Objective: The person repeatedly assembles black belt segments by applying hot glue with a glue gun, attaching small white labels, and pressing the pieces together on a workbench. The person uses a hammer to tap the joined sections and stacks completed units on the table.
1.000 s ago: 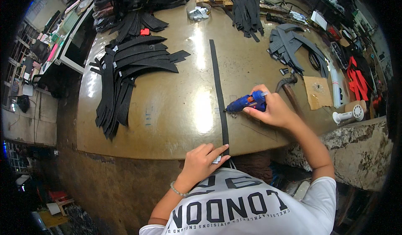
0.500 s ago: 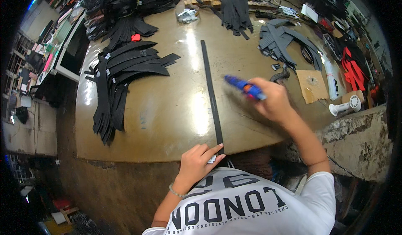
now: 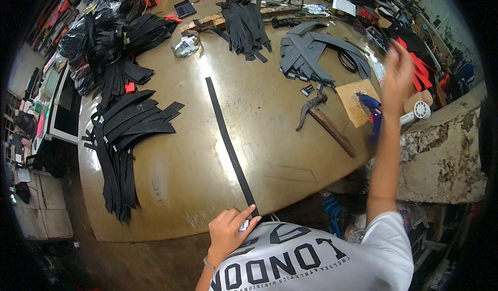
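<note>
A long black strap (image 3: 226, 140) lies lengthwise on the table, its near end at the edge in front of me. My left hand (image 3: 228, 232) is closed there, with the index fingertip pressing on that end and small white labels (image 3: 244, 225) tucked between its fingers. My right hand (image 3: 399, 75) is raised at the far right, empty, its fingers stretched out near red straps (image 3: 418, 72). Below it, partly behind my forearm, a blue glue gun (image 3: 371, 109) rests with its nozzle over a tan cardboard square (image 3: 353, 98).
A wooden-handled hammer (image 3: 332, 130) lies right of the strap. Black straps (image 3: 116, 151) are heaped at left, more black straps (image 3: 245, 29) at the back, and grey straps (image 3: 314, 52) back right. A clear tub (image 3: 186, 46) holds small pale pieces. A white spool (image 3: 416, 113) sits at the right edge.
My right hand has put the glue gun down on the cardboard and moved away up to the right. The hammer has come into full sight. My left hand stays on the strap's end; the view has shifted.
</note>
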Available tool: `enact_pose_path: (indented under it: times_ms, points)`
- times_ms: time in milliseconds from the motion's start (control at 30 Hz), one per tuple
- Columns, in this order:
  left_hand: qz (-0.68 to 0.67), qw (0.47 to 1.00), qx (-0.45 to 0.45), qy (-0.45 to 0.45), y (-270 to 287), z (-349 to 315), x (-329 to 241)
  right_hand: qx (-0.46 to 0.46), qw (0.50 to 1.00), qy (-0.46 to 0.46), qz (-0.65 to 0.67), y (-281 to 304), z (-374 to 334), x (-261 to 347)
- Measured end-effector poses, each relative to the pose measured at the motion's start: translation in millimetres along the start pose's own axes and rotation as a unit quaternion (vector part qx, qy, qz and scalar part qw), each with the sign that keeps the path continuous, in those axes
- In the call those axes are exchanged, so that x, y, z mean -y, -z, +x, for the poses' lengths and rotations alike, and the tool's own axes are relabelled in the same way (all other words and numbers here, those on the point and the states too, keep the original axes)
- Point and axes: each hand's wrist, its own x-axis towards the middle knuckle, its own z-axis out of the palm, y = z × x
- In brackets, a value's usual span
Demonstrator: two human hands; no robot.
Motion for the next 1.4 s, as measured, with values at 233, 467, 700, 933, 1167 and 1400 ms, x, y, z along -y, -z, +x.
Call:
enact_pose_path:
  times_ms: [233,467,700,933,1167,1400]
  points:
    - [0.006,1.000,0.009,0.004,1.4,-0.1,-1.2,0.532,0.784,0.198,-0.250,-225.7,25.8,-53.6]
    - [-0.001,1.000,-0.008,0.006,0.4,-0.3,-2.1,0.529,0.708,0.347,-0.315,-230.8,45.1,-83.8]
    - [0.015,1.000,-0.008,-0.015,0.4,-1.4,-1.4,0.424,0.769,0.345,-0.333,-157.0,120.5,-100.5]
    - [0.008,1.000,-0.022,-0.020,-2.8,-3.5,1.4,0.547,0.836,0.038,0.032,-31.8,183.8,85.5]
    - [-0.018,0.999,-0.028,-0.018,-1.7,-3.5,2.4,0.506,0.782,0.009,0.364,-8.4,40.6,186.5]
    - [-0.019,0.999,-0.043,-0.021,-3.8,-3.2,3.3,0.506,0.803,-0.129,0.287,-55.6,-159.5,218.8]
